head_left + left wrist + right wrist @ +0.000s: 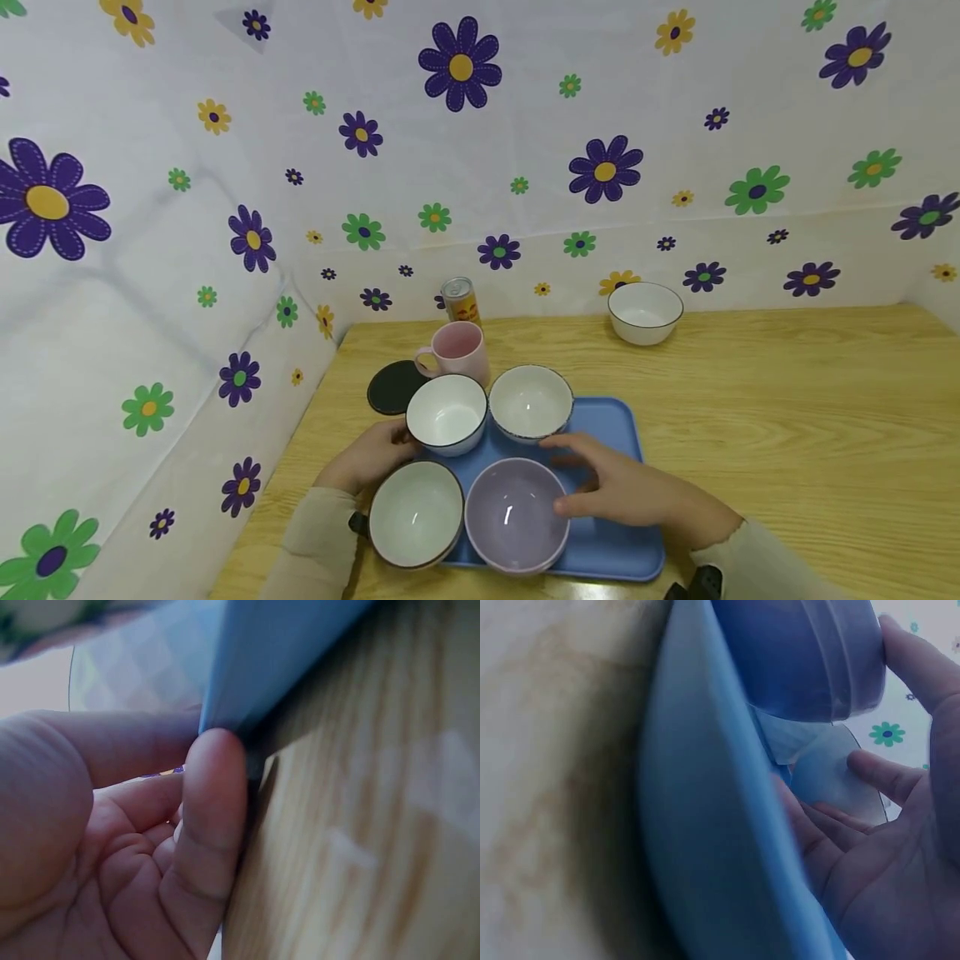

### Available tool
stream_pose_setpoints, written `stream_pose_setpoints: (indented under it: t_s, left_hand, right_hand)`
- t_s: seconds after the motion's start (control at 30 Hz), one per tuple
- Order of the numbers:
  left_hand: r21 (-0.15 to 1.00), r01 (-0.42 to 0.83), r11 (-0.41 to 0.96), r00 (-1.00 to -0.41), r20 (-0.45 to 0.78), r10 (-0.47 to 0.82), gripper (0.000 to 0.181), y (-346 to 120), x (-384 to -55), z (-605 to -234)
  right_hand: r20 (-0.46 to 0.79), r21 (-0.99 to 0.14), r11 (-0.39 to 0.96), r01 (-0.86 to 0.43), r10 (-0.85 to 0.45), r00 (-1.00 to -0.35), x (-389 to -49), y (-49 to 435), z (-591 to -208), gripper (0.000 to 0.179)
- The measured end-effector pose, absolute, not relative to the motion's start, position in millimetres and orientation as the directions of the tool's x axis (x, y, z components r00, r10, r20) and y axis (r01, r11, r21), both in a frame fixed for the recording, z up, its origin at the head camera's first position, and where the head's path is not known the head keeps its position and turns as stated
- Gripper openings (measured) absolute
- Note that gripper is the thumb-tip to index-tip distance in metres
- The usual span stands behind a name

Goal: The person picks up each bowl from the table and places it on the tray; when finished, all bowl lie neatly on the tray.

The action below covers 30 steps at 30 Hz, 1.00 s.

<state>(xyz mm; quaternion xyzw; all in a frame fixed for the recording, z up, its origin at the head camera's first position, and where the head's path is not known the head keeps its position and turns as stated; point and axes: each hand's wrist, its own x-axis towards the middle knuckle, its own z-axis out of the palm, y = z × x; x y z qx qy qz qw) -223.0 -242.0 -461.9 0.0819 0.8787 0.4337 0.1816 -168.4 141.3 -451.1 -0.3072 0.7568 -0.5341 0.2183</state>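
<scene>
Four bowls stand two by two on a blue tray (611,546): a white bowl (447,412) at back left, a speckled-rim white bowl (531,404) at back right, a pale bowl (417,515) at front left and a purple bowl (517,517) at front right. My left hand (375,457) pinches the tray's left edge, fingertips at its rim in the left wrist view. Over the tray's right side, my right hand (622,490) has its fingers spread. Its thumb touches the purple bowl's side; its index finger reaches the rim of the back right bowl.
Behind the tray are a pink mug (459,350), a black round coaster (396,387) and a drink can (461,300). Another white bowl (645,312) stands near the flower-patterned cloth (525,167) that hangs behind the wooden table (787,417).
</scene>
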Motion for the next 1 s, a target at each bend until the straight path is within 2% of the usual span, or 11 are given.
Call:
stream_pose_setpoints:
  t_s: [0.23, 0.4, 0.6, 0.8, 1.0]
  left_hand:
    - [0.790, -0.023, 0.612, -0.924, -0.251, 0.289, 0.040, -242, -222, -459]
    - [0.799, -0.019, 0.601, -0.923, -0.246, 0.297, 0.038, -243, -222, -460]
    - [0.800, -0.009, 0.600, -0.920, -0.241, 0.308, 0.035, -242, -222, -461]
    - [0.803, 0.005, 0.596, -0.924, -0.224, 0.310, 0.033, -242, -224, -460]
    - [0.808, -0.004, 0.589, -0.921, -0.233, 0.313, 0.035, -242, -222, -462]
  right_hand:
    - [-0.035, -0.909, 0.317, -0.269, -0.703, -0.710, -176, 138, -450, 0.073]
    - [-0.033, -0.853, 0.396, -0.339, -0.690, -0.723, -181, 138, -445, 0.052]
    - [0.057, -0.833, 0.392, -0.391, -0.642, -0.765, -191, 147, -443, 0.028]
    - [0.091, -0.898, 0.309, -0.314, -0.568, -0.818, -205, 165, -438, 0.026]
    - [0.119, -0.959, 0.199, -0.200, -0.357, -0.926, -223, 189, -443, 0.039]
